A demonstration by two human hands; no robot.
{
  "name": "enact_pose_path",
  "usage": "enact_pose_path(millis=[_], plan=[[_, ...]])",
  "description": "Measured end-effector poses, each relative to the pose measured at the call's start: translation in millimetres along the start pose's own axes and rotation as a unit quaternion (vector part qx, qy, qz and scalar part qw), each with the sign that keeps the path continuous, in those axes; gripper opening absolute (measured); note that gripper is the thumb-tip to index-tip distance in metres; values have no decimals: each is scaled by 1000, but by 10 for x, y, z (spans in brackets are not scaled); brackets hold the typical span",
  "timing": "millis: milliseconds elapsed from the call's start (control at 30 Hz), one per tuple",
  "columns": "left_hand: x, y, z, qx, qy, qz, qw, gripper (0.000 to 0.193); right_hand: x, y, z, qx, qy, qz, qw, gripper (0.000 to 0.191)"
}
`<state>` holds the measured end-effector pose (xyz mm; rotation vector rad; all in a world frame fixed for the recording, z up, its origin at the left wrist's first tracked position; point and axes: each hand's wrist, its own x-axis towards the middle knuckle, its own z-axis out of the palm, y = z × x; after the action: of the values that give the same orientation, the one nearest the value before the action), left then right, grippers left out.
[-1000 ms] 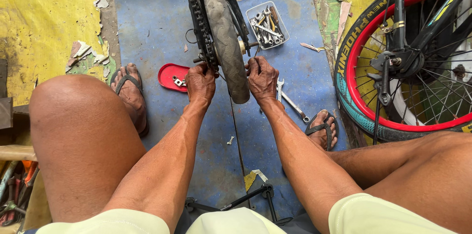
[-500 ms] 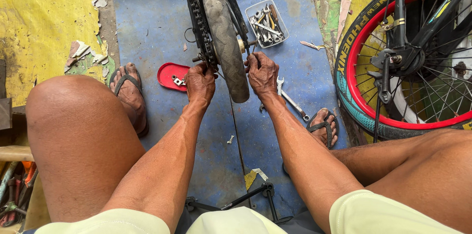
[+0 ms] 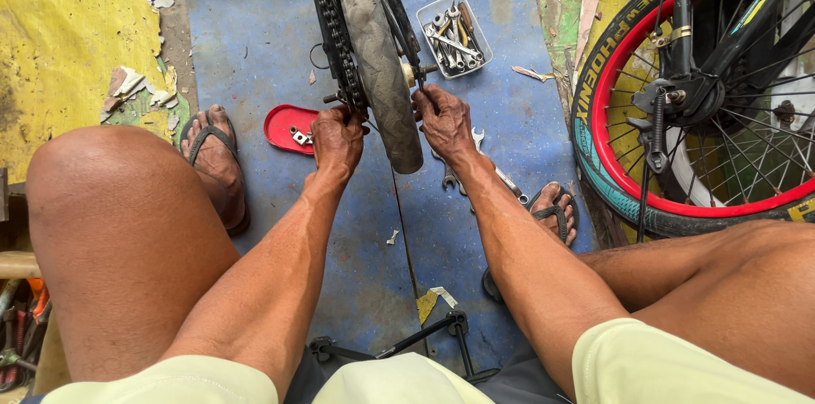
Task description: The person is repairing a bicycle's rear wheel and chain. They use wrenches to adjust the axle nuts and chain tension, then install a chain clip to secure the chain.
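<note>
A small bicycle wheel with a worn grey tyre (image 3: 380, 64) stands upright in front of me, its chain (image 3: 333, 39) running down the left side. My left hand (image 3: 336, 137) is closed at the axle on the chain side. On the other side my right hand (image 3: 443, 118) grips the axle end by the hub (image 3: 411, 75). Whether either hand holds a tool is hidden by the fingers. Both forearms reach out between my bare knees.
A red tray (image 3: 282, 126) with a small metal part lies left of the wheel. A clear box of wrenches (image 3: 456, 35) sits behind, and loose wrenches (image 3: 501, 176) lie by my right foot. A red-rimmed bicycle wheel (image 3: 679, 107) stands at right. Blue mat (image 3: 255, 47) underneath.
Both hands stay at the axle with only slight shifts. The view has tilted a little.
</note>
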<state>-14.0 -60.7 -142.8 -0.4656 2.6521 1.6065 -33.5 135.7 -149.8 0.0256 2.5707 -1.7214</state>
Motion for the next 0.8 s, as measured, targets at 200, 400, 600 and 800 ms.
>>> enact_pose_path(millis=[200,400,600,800], plan=[[31,0,14,-39,-4,3,999,22,49,-6,-21,-13,-23,-20,999,27],[9,11,27,-43,-2,-29,999,23,-81,39,135,-42,56,4,998,38],[0,-17,9,-32,-1,-28,999,23,16,248,116,-70,20,6,997,33],[-23,-164,107,-43,-28,-56,997,27,-49,321,-74,-88,-97,43,990,33]])
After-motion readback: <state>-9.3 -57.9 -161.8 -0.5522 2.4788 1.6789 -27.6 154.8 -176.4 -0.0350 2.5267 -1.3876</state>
